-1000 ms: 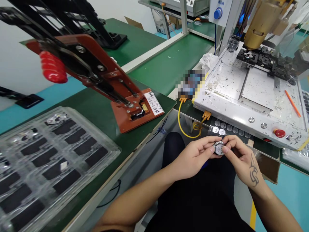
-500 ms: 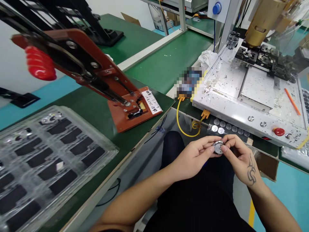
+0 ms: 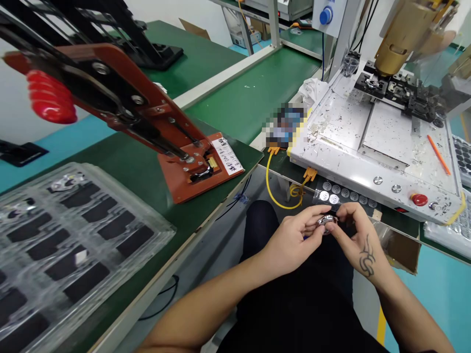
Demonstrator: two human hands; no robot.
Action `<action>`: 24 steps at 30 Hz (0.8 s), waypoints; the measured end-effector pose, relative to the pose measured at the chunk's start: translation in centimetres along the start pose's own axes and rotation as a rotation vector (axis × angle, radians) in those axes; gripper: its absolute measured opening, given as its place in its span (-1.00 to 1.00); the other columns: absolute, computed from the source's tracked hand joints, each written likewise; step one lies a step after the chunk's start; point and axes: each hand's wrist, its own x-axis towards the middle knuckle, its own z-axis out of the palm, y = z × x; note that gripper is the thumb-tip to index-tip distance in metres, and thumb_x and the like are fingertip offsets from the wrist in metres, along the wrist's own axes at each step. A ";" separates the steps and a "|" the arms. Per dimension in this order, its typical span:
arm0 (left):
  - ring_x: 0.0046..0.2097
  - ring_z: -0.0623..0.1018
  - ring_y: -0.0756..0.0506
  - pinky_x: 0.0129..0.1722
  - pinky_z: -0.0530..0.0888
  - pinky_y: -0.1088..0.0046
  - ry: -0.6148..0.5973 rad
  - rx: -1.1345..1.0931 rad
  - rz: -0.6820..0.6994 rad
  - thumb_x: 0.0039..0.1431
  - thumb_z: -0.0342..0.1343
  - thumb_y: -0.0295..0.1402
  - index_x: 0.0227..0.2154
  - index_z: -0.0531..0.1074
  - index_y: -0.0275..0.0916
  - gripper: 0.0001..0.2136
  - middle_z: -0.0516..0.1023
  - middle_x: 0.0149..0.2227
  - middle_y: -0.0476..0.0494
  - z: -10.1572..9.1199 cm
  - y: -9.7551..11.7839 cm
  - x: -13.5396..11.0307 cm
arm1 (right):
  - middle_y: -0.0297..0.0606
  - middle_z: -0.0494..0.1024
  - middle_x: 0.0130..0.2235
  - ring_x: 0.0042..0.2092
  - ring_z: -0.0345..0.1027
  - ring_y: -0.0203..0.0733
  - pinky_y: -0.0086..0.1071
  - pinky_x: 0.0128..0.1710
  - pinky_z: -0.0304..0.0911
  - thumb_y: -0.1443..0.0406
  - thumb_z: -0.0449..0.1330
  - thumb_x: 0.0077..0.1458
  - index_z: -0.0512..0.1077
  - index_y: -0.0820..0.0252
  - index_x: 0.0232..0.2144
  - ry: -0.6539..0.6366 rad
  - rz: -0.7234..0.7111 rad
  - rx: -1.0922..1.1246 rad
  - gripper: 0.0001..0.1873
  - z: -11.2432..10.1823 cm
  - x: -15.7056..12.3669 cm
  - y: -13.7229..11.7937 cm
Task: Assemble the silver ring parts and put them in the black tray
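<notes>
Shiny metal, clear plastic, matt green.
The small disc (image 3: 326, 221) gleams like polished metal; the tray (image 3: 161, 226) is clear glossy plastic, the surface (image 3: 125, 162) a matt green mat, the machine plate (image 3: 342, 122) white, scuffed and speckled.

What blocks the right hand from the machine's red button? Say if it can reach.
Probably yes: the red button sits on the front edge of the machine, beyond the right hand, nothing between. But that hand and the left hand both pinch a round metal part.

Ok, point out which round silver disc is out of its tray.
The disc between left hand and right hand; the others sit in the black tray.
</notes>
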 end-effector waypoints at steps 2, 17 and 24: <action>0.06 0.75 -0.21 0.15 0.64 0.24 -0.060 0.084 0.015 0.42 0.15 -0.41 0.36 0.40 -0.21 -0.53 0.74 0.08 -0.26 -0.7 0.5 0.1 | -0.17 0.52 -0.09 -0.09 0.44 -0.03 -0.15 -0.07 0.39 0.22 0.30 0.38 0.52 0.01 -0.03 -0.067 -0.089 -0.026 -0.86 -0.3 0.3 0.2; -0.30 0.66 -0.09 -0.21 0.65 0.37 0.162 -0.105 -0.059 0.32 0.35 -0.21 -0.12 0.60 -0.27 -0.77 0.67 -0.28 -0.14 -0.9 1.4 0.0 | -0.31 0.58 -0.36 -0.40 0.41 -0.22 -0.35 -0.41 0.38 -0.02 0.42 0.26 0.59 0.08 -0.12 -0.073 0.310 0.523 -0.65 1.7 1.2 -1.1; -0.30 0.64 -0.08 -0.22 0.61 0.39 0.179 -0.075 -0.049 0.30 0.35 -0.26 -0.09 0.60 -0.26 -0.78 0.66 -0.28 -0.12 -1.2 2.1 -0.8 | -0.30 0.61 -0.38 -0.42 0.44 -0.22 -0.33 -0.39 0.43 0.01 0.43 0.26 0.58 0.08 -0.20 -0.095 0.289 0.506 -0.70 1.2 1.1 -2.2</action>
